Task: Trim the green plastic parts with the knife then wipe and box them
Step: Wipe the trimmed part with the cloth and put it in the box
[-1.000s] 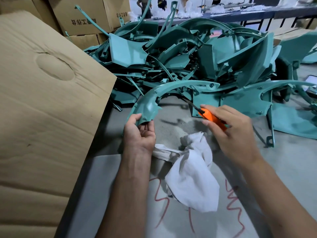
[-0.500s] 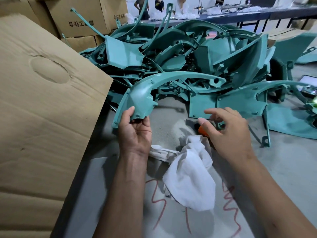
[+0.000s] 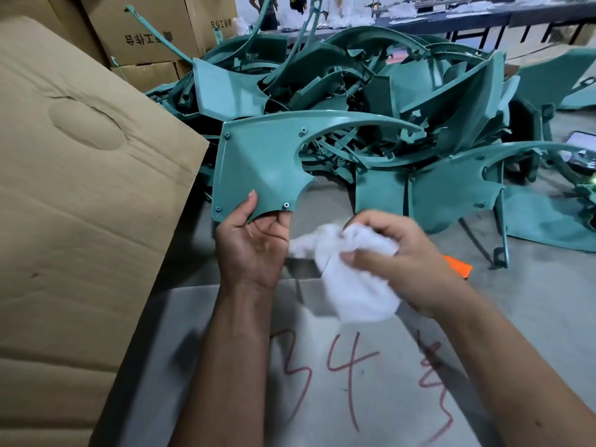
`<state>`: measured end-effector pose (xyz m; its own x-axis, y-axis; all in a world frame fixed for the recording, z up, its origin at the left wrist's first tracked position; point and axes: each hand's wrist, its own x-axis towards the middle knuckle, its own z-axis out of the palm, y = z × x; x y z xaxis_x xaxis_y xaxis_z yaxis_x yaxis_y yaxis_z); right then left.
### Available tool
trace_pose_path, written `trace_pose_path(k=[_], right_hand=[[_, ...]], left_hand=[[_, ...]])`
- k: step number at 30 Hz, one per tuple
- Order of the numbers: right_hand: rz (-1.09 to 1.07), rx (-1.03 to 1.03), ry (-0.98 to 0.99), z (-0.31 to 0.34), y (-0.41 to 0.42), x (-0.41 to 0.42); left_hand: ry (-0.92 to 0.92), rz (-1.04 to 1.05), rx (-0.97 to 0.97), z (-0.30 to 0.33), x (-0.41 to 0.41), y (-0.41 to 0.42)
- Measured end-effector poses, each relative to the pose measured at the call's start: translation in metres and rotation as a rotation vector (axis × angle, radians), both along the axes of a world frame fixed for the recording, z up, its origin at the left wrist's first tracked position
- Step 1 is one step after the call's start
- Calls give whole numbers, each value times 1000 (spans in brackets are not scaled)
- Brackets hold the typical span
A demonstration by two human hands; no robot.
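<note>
My left hand (image 3: 251,243) holds a green plastic part (image 3: 261,162) by its lower edge, thumb on its face, and the flat panel stands upright toward me with a long curved arm reaching right. My right hand (image 3: 403,262) grips a bunched white cloth (image 3: 351,285) just right of the left hand, lifted off the table. The orange knife (image 3: 458,266) lies on the table behind my right hand, mostly hidden by it.
A large heap of green plastic parts (image 3: 371,79) fills the back of the grey table (image 3: 532,301). A big cardboard box flap (image 3: 80,204) rises at the left. More cartons (image 3: 151,30) are stacked behind. A phone (image 3: 580,150) lies at the far right.
My right hand put the orange knife down on the table and picked up the white cloth. My left hand turned the green part so its flat panel faces me.
</note>
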<state>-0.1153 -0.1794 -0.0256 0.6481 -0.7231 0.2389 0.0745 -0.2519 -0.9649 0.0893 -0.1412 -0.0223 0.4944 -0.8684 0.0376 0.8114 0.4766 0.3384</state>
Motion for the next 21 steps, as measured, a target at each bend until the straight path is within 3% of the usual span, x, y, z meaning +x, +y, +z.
trace_pose_path(k=[3, 6, 9, 10, 12, 16, 21], right_hand=[[-106, 599, -454, 4, -3, -14], [-80, 893, -737, 4, -8, -13], [-20, 808, -713, 5, -11, -4], [-11, 869, -745, 4, -10, 1], [-81, 992, -795, -1, -11, 9], [-103, 1035, -784, -10, -10, 23], [-298, 561, -583, -9, -4, 25]], left_hand=[[69, -5, -51, -1, -1, 1], [118, -31, -89, -3, -6, 0], [-21, -95, 93, -6, -25, -8], [-72, -164, 148, -5, -36, -10], [-36, -232, 162, -6, -57, -13], [11, -233, 124, -10, -81, -17], [-261, -183, 129, -12, -72, -17]])
